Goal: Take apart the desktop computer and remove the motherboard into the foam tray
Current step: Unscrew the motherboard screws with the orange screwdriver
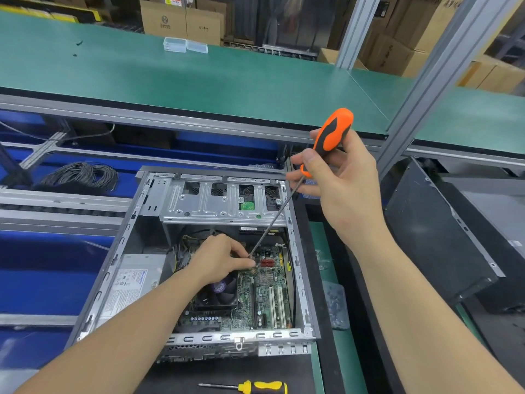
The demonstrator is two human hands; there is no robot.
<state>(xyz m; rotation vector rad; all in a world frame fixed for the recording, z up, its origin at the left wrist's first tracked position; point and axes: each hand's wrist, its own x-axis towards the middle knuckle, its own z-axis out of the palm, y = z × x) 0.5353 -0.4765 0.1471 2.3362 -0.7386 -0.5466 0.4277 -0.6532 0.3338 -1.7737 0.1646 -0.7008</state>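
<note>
Head view: the case (298,251) lies open with its side cover off, and the motherboard (267,282) is still seated on its floor, so removal is only at the unscrewing stage, I judge. No foam tray can be made out.

The right hand (341,189) grips the screwdriver (332,135) by its orange handle. The long shaft slants down to the left hand (218,260), whose thumb and forefinger pinch at the tip, on the board's upper part.

The drive cage (221,200) overhangs just beyond the left hand, and the shaft passes close to its edge. The fan (216,291) sits under that wrist, and the case wall stands near to its right. Room is tight inside and free above the right hand.
</note>
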